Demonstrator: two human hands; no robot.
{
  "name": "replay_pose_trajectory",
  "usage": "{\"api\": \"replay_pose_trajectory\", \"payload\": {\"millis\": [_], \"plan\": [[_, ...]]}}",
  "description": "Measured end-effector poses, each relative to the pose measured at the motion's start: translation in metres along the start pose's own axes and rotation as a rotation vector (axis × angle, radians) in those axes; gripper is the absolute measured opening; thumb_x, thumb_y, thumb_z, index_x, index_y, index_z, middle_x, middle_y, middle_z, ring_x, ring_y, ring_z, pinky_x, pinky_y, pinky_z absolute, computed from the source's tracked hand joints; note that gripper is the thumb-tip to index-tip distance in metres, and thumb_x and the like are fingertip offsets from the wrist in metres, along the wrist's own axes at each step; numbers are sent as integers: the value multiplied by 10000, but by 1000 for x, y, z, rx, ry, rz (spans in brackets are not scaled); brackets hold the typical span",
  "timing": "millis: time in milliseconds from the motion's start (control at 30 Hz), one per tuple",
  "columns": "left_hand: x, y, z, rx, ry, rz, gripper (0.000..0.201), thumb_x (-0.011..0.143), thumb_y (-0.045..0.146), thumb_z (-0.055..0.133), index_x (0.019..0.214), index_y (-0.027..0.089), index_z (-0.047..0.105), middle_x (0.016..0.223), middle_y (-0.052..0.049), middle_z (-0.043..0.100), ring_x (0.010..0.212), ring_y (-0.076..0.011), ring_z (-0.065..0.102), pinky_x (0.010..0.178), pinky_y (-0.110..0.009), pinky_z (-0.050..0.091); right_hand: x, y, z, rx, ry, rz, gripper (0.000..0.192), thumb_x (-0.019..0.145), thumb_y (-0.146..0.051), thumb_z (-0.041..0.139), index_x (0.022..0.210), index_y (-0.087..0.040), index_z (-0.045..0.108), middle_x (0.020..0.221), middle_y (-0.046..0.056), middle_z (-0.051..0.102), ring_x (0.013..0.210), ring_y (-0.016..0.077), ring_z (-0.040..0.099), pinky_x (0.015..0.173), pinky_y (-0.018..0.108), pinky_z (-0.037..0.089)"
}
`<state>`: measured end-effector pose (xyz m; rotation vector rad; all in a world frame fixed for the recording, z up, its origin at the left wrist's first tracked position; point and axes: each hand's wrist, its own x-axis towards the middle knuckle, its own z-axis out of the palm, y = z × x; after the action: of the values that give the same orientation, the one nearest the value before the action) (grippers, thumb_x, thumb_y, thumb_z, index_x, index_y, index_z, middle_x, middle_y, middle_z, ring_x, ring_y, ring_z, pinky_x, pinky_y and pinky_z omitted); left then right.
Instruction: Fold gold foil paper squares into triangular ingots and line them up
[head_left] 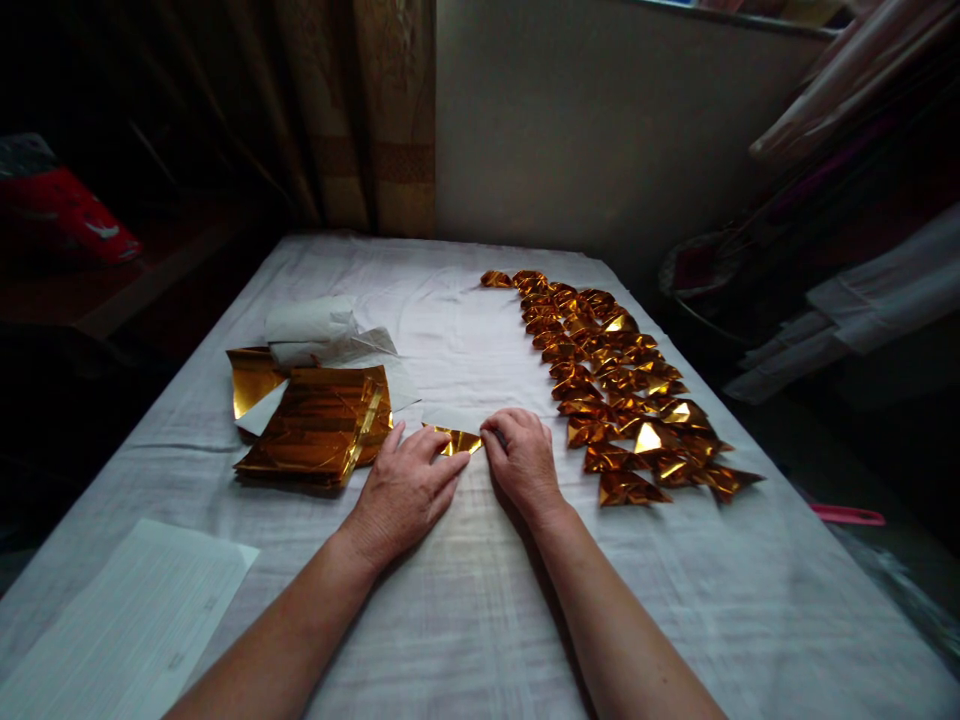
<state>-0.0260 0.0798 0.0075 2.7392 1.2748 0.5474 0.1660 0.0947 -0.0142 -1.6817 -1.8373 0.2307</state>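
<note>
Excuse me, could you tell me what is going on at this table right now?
A person presses a small gold foil sheet flat on the white cloth with the left hand and right hand. A stack of unfolded gold sheets lies to the left; rows of folded gold pieces lie to the right.

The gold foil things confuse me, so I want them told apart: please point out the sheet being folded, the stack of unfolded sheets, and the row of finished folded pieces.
Gold foil sheet being folded [459,439], head view, its gold corner between the hands.
Stack of gold foil sheets [319,425], head view, top sheet's middle.
Row of folded gold pieces [611,385], head view, mid-row piece.
</note>
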Motion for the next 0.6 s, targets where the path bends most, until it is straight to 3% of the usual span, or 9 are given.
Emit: {"api": "replay_pose_trajectory", "payload": {"millis": [200,367,500,600], "plan": [[0,0,2,-7,26,-1,285,906,237,575,1164,285,685,1193,-88,642,1118,-272,595,1095,-595,316,-1,0,0,-16,10,-24,125,908,-200,552,869,-247,662,946,37,675,952,222,554,826,357,367],[0,-1,4,-20,37,-6,280,906,246,582,1162,287,688,1178,-82,646,1110,-269,589,1089,-588,322,-6,-2,-5,-1,82,-150,137,898,-195,551,899,-233,682,932,49,677,904,218,565,821,346,412],[-1,-2,5,-39,26,-22,286,907,252,587,1175,287,681,1181,-77,642,1133,-269,566,1073,-558,353,-10,-4,-9,31,6,-229,161,882,-202,559,876,-241,715,865,51,662,860,210,576,796,327,460],[-1,-4,6,-70,39,-26,280,906,252,586,1166,293,682,1173,-72,643,1126,-258,562,1062,-535,374,-11,-5,-12,41,-62,-249,183,867,-205,574,967,-241,723,913,54,670,886,212,585,818,333,477]]}}
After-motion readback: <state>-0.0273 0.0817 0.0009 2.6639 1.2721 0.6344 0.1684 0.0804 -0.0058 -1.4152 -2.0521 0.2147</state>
